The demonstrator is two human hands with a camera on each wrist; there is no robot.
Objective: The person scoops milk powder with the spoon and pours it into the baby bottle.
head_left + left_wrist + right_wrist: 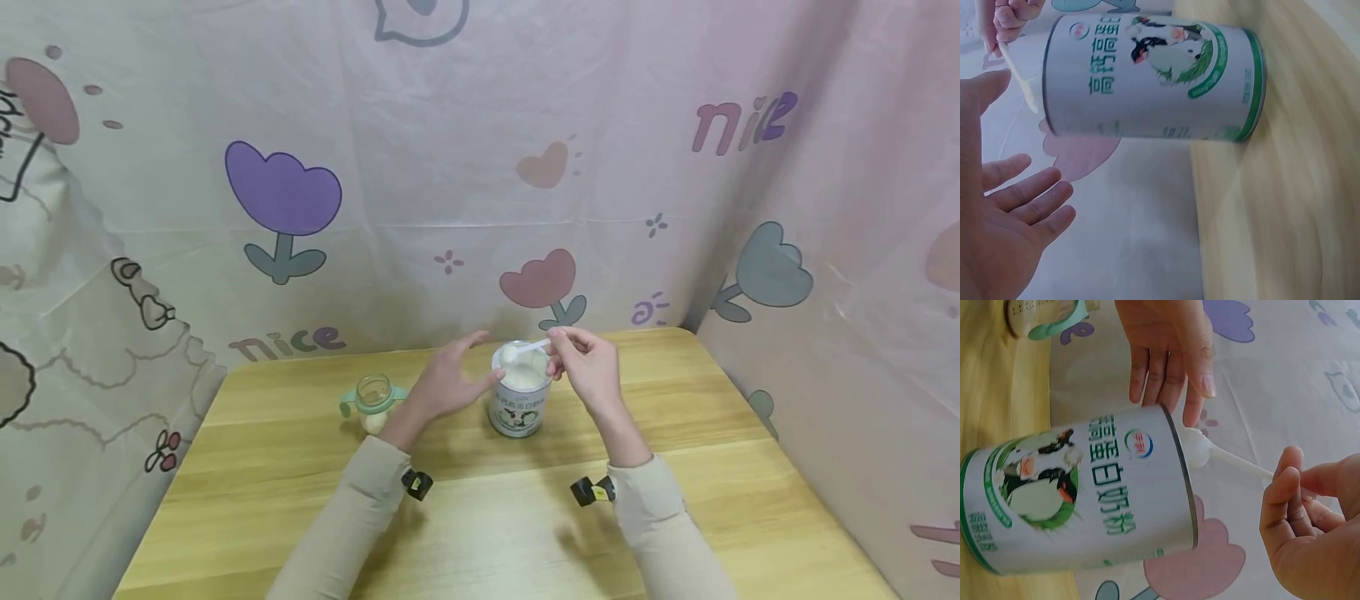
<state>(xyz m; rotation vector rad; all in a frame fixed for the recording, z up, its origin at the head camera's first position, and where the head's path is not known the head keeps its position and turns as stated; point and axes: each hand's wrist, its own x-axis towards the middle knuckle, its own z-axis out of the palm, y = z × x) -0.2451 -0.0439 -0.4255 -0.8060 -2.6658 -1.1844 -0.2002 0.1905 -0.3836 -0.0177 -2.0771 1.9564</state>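
A white milk powder can (519,408) with a cow picture stands uncovered on the wooden table, pale powder inside. My right hand (591,367) pinches the handle of a white scoop (534,345) between thumb and fingers. In the right wrist view the bowl of the scoop (1196,450) is heaped with powder and sits right at the can's rim. My left hand (448,379) is beside the can's left side, fingers spread and relaxed, holding nothing. In the left wrist view the left hand (1004,212) has its palm turned toward the can's mouth (1047,75).
A baby bottle (373,396) with a green collar and handles stands uncapped left of the can, some pale content at its bottom. Behind the table (480,533) hangs a printed curtain (420,183), which also runs along both sides.
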